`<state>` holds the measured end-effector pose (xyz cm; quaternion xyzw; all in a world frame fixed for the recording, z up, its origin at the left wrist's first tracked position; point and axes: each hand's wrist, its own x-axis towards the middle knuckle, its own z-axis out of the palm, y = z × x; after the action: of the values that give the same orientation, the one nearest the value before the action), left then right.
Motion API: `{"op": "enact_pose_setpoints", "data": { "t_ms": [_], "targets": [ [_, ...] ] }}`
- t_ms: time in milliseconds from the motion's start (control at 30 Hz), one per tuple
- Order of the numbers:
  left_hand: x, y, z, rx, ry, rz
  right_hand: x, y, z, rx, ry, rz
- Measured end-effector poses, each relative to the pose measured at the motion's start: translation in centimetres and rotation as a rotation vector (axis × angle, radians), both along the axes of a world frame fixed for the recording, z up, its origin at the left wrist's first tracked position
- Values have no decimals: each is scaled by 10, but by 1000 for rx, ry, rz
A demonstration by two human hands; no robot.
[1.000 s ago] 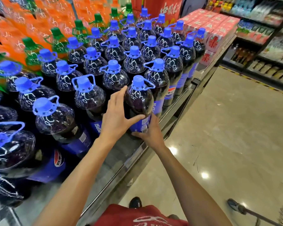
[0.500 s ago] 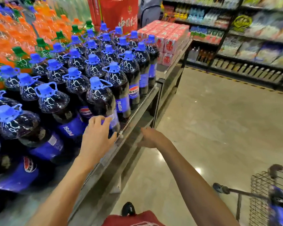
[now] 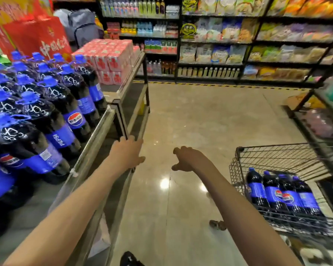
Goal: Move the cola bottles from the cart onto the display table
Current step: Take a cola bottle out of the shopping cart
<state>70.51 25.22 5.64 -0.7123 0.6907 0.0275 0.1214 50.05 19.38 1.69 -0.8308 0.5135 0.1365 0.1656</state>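
Your L hand (image 3: 127,152) is hovering at the tabletop (image 3: 96,143) rim, fingers relaxed & loosely spread, holding nothing. Your R hand (image 3: 188,159) is hanging over the floor (image 3: 200,116), fingers loosely curled, also empty. Cola bottles (image 3: 277,192) are sitting in the cart (image 3: 277,156), well R of your R hand. Stocked bottles (image 3: 52,120) are standing on the tabletop, L of your L hand.

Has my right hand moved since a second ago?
Yes. The right hand has left the bottles on the display table and now hangs over the floor, toward the cart.
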Motion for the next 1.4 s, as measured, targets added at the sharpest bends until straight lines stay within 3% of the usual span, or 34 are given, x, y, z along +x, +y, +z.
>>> {"op": "enact_pose_setpoints", "data": {
  "t_ms": [233,433,867,1167,1400],
  "targets": [
    [-143,-30,3,-78,34,-171,-155,16,22,-53,17,-239],
    [-250,-34,-13,21,106,-363,-263,51,20,-30,14,-460],
    [-398,-77,-40,69,228,-566,-399,78,-15,121,-46,-790],
    [-453,-128,-86,191,283,-527,-441,17,-51,235,-107,-790],
    [-488,-173,-115,281,155,-519,-469,-32,-79,290,-83,-744]
  ]
}}
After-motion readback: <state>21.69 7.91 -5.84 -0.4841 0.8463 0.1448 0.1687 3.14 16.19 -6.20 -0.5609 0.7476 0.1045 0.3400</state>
